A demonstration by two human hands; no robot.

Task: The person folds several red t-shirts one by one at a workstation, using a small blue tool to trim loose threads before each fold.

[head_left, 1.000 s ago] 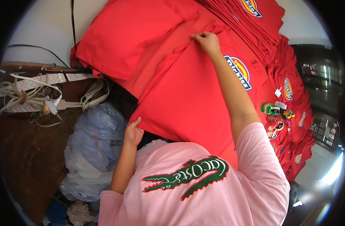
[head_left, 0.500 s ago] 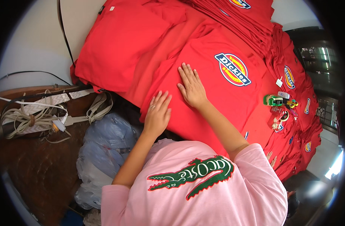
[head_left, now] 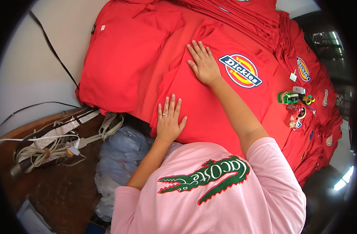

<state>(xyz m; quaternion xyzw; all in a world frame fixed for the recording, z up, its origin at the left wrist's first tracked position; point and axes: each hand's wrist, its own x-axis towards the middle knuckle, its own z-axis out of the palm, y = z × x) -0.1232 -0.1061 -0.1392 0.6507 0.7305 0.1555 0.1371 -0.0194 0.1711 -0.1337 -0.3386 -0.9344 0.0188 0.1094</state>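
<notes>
A red T-shirt point(head_left: 213, 111) with a round yellow, blue and white printed emblem point(head_left: 240, 71) lies spread in front of me. My right hand point(head_left: 204, 64) rests flat on it, just left of the emblem, fingers stretched toward the far side. Close to the near left edge of the cloth lies my left hand point(head_left: 170, 119), palm down with its fingers apart and a ring on one of them. Neither hand grips anything. Another red garment point(head_left: 122, 54), with a small white tag, lies to the left of the shirt.
Folded red shirts point(head_left: 240, 23) are piled at the far side. At the right lie a green tape dispenser point(head_left: 287, 97), yellow scissors point(head_left: 309, 100) and a tape roll point(head_left: 301, 113). Coiled cables point(head_left: 42, 154) lie at the left on a brown surface. Plastic bags point(head_left: 120, 156) stand below the table edge.
My right hand has slid farther away over the shirt, toward the far side. My left hand has shifted slightly right and now lies flatter. The whole view has turned a little.
</notes>
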